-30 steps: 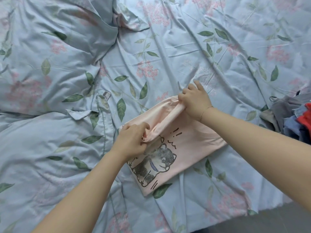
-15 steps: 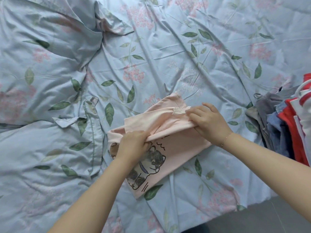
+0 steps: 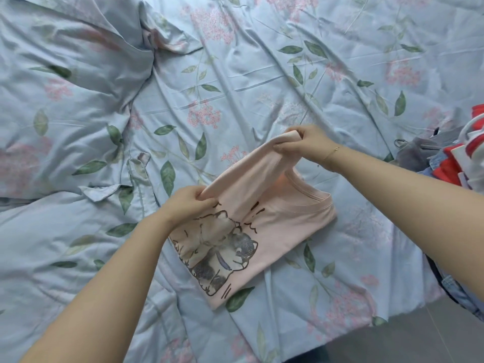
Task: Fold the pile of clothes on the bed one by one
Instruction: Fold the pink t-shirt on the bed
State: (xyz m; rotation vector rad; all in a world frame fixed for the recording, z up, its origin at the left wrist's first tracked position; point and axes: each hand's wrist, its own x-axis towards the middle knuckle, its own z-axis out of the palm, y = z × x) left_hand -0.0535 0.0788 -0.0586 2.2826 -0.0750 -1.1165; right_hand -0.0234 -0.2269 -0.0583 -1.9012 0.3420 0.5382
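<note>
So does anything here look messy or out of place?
Nothing looks damaged. The pale pink cat-print T-shirt lies askew, diagonal on the rumpled blue floral bedsheet, its folded edge held up by the left hand and right hand. Unfolded clothes sit heaped at the right edge.

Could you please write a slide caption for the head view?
Both hands, left and right, lift a pink cat-print T-shirt's folded edge.
</note>
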